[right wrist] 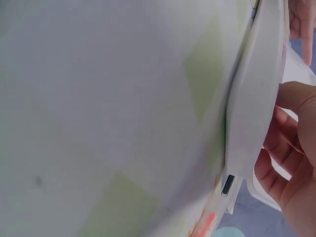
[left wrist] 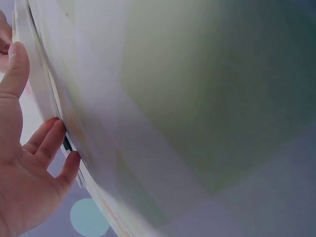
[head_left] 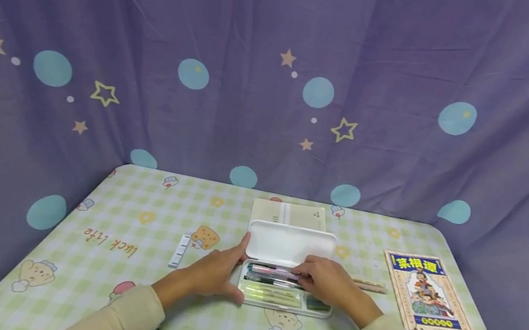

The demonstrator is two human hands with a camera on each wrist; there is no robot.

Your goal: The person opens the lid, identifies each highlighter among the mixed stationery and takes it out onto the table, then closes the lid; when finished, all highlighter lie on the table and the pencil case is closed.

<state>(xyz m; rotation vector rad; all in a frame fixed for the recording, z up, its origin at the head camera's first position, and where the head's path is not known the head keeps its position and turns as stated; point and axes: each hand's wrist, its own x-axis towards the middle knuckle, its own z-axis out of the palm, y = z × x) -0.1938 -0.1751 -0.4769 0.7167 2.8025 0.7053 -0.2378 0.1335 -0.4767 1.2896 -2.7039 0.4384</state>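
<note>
An open white pencil case [head_left: 290, 244] lies in front of me, its lid tipped back. Several pens [head_left: 272, 281] lie in its upper compartment, with yellowish-green sticks [head_left: 272, 295] below them and a dark green piece [head_left: 316, 305] at the lower right. My left hand [head_left: 213, 272] braces the case's left side with extended fingers, the thumb near its front corner. My right hand [head_left: 324, 280] reaches into the right part of the case and pinches the end of a pen; its fingertips are partly hidden. In the right wrist view, the curled fingers [right wrist: 279, 136] sit behind the case wall.
Behind the lid lies a cream notebook [head_left: 289, 213]. A small white strip [head_left: 180, 251] lies to the left. Wooden pencils [head_left: 370, 286] rest right of the case, partly behind my right hand. Farther right is a colourful book [head_left: 432, 304]. A checked cloth [head_left: 131, 219] covers the table.
</note>
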